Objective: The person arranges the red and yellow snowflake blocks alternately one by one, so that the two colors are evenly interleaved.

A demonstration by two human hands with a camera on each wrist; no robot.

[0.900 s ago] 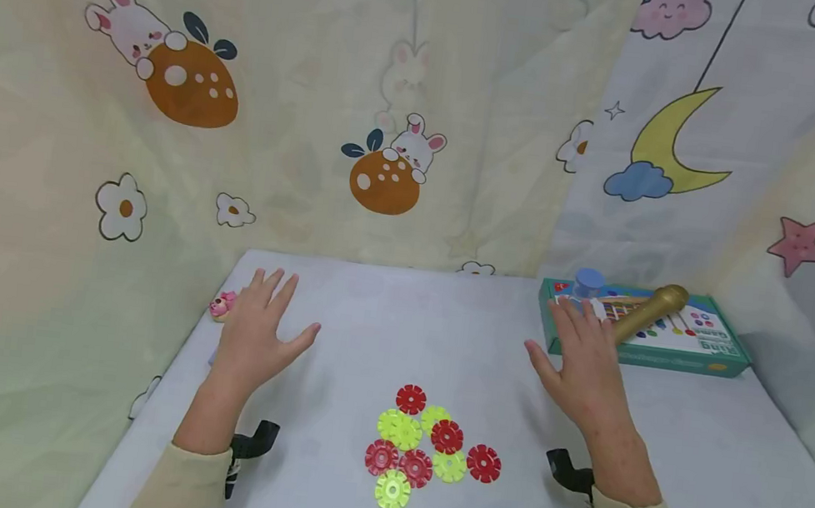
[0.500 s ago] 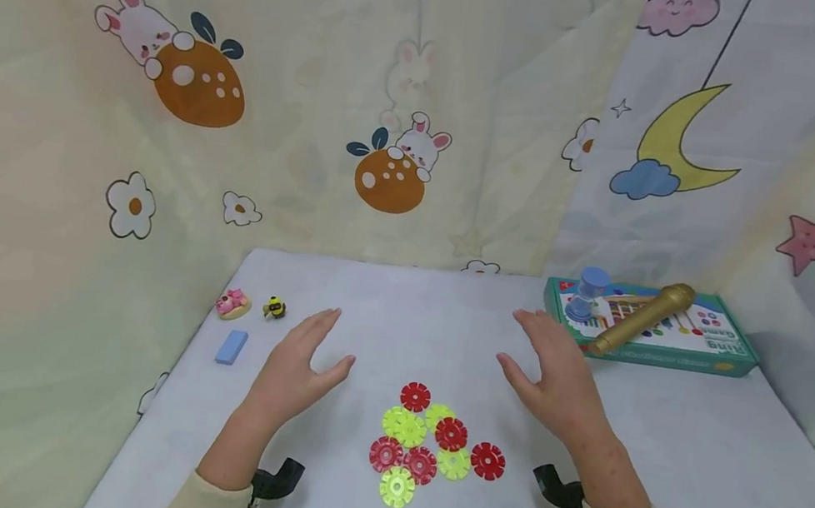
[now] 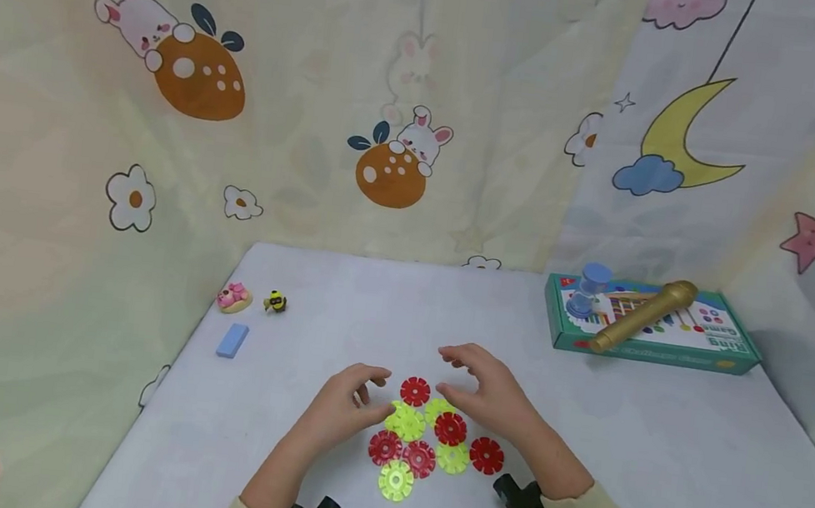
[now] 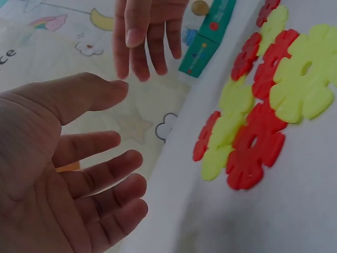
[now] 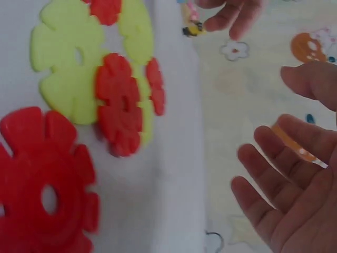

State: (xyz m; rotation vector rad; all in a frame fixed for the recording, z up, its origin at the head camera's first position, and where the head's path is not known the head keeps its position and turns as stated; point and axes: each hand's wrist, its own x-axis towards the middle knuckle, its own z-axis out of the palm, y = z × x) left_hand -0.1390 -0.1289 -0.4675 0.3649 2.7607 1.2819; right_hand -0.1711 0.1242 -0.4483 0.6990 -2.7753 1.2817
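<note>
Lying flat on the worktop (image 3: pixel 656 458), left of the green box (image 3: pixel 667 357) and nearer you, the red and yellow-green discs (image 3: pixel 449 431) are round, notched and center-holed, some overlapping. Your left hand (image 3: pixel 343 406) and right hand (image 3: pixel 497 398) hover near them, fingers apart.

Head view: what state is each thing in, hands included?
Left hand, relaxed, holding nothing.
Right hand, relaxed, holding nothing.
Red discs, lying flat, unheld.
Yellow-green discs, lying flat, some overlapped.
Green box, closed, lying flat.
Gold microphone, lying slantwise on the box.
Blue hourglass, upright on the box.
Blue block, lying flat.
Bee figure, untouched.
Pink figure, untouched.
</note>
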